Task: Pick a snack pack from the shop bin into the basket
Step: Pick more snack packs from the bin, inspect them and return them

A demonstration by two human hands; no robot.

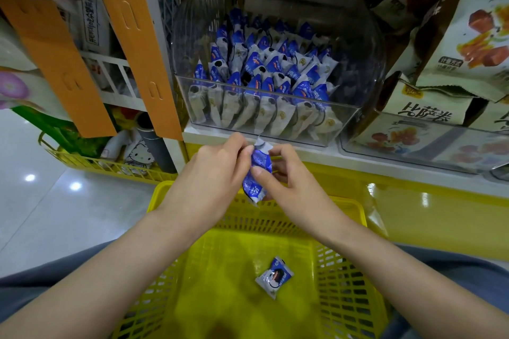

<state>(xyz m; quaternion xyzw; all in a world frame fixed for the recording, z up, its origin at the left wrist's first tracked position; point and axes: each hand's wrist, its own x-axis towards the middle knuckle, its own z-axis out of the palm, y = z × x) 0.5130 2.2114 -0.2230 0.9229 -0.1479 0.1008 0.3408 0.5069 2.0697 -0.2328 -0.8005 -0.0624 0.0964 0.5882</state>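
Observation:
A clear plastic shop bin (341, 118) on the white shelf holds several blue-and-white snack packs (264, 74). In front of it, above the far rim of the yellow basket (355, 215), both hands hold one blue-and-white snack pack (257, 173). My left hand (217, 170) pinches its upper left side. My right hand (286, 173) grips it from the right, thumb across its front. Another snack pack (274, 276) lies flat on the basket floor.
Boxes of other snacks (440, 85) fill the shelf to the right of the bin. Orange cardboard strips (137, 44) hang at the left. A second yellow basket (110, 165) with goods stands on the shiny floor at lower left.

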